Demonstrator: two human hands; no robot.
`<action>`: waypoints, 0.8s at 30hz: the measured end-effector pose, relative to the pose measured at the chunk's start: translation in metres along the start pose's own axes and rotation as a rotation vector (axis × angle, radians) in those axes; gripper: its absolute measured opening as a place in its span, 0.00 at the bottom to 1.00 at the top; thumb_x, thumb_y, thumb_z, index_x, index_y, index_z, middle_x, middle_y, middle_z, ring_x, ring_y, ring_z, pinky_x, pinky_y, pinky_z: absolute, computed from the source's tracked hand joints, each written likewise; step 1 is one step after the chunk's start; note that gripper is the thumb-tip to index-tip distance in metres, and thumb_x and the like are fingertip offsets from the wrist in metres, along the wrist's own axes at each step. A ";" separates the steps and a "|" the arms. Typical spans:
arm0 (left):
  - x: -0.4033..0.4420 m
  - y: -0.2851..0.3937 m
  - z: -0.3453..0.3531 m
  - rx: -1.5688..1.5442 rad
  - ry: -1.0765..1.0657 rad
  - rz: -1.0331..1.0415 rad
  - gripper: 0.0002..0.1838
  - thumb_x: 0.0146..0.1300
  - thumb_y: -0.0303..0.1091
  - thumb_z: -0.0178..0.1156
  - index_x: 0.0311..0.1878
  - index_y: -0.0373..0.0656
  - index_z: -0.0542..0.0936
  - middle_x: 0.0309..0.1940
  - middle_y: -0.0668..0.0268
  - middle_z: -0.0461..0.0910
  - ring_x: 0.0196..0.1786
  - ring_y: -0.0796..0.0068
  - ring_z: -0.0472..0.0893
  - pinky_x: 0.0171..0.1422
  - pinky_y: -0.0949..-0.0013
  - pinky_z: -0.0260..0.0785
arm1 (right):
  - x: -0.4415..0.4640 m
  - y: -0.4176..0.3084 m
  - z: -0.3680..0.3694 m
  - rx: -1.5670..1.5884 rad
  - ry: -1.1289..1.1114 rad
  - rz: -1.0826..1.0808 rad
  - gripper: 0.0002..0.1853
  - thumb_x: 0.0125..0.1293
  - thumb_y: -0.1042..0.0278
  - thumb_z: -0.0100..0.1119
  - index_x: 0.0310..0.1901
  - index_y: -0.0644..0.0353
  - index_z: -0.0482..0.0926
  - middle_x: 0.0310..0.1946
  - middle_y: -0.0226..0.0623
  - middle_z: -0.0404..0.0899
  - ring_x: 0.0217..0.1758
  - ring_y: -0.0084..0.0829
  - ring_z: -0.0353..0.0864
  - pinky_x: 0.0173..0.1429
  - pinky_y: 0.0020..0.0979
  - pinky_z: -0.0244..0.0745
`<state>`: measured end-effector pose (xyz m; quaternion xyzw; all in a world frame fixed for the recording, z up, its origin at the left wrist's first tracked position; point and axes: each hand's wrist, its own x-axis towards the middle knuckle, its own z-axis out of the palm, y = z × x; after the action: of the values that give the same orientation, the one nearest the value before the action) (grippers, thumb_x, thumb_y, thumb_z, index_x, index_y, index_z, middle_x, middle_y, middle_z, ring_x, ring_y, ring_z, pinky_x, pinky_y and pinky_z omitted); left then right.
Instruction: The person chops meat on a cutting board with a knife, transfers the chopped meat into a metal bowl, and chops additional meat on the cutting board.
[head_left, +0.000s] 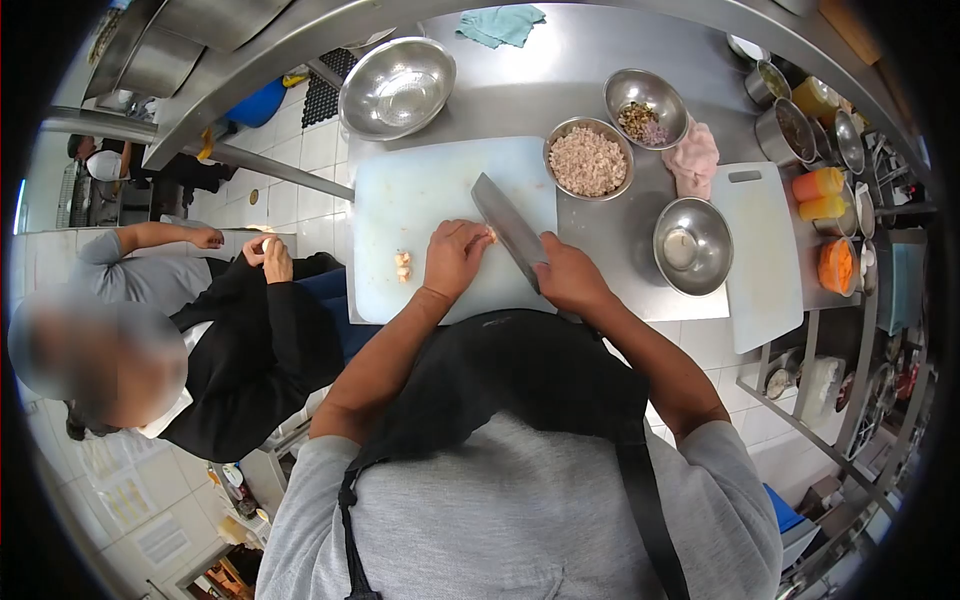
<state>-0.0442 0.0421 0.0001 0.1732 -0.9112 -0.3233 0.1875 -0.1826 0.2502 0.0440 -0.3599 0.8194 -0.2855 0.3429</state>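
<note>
Gripping a broad-bladed cleaver in the right hand, tightly curled at the handle end, and aiming the tip toward eleven o'clock over a pale cutting board. Pinching a small pale piece in the bunched fingertips of the left hand, near the board's middle beside the blade; cannot tell whether touching the steel, nor what food. Taking this board as the dial, showing a few pale chunks upon it toward eight o'clock. Having at two o'clock a steel bowl full of pinkish diced food, and past it another mixing bowl with mixed chopped bits. Showing a pink cloth between two and three, a wide steel bowl at three, a perforated colander at eleven, and a teal cloth at twelve.
</note>
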 end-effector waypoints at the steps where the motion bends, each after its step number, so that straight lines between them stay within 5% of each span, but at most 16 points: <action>1: 0.001 -0.001 0.000 0.005 0.003 0.012 0.05 0.65 0.28 0.75 0.43 0.44 0.90 0.40 0.61 0.89 0.45 0.52 0.84 0.53 0.52 0.78 | 0.003 0.000 0.001 -0.003 0.000 -0.001 0.18 0.73 0.65 0.63 0.55 0.68 0.73 0.43 0.68 0.86 0.52 0.69 0.86 0.60 0.63 0.78; 17: 0.005 -0.009 0.003 0.065 -0.041 0.105 0.04 0.65 0.26 0.70 0.42 0.43 0.89 0.36 0.59 0.87 0.45 0.51 0.84 0.51 0.51 0.77 | 0.006 -0.013 -0.011 -0.147 0.152 -0.029 0.16 0.74 0.68 0.62 0.57 0.68 0.72 0.45 0.65 0.88 0.53 0.66 0.88 0.59 0.63 0.79; 24: 0.011 -0.017 0.000 0.100 -0.088 0.182 0.07 0.66 0.30 0.71 0.47 0.48 0.89 0.43 0.64 0.86 0.49 0.54 0.84 0.53 0.50 0.75 | -0.014 -0.005 -0.005 -0.328 0.150 -0.013 0.14 0.73 0.70 0.59 0.56 0.65 0.73 0.42 0.60 0.88 0.46 0.63 0.89 0.53 0.60 0.82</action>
<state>-0.0505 0.0244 -0.0086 0.0845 -0.9455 -0.2664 0.1670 -0.1771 0.2598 0.0555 -0.3938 0.8760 -0.1762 0.2156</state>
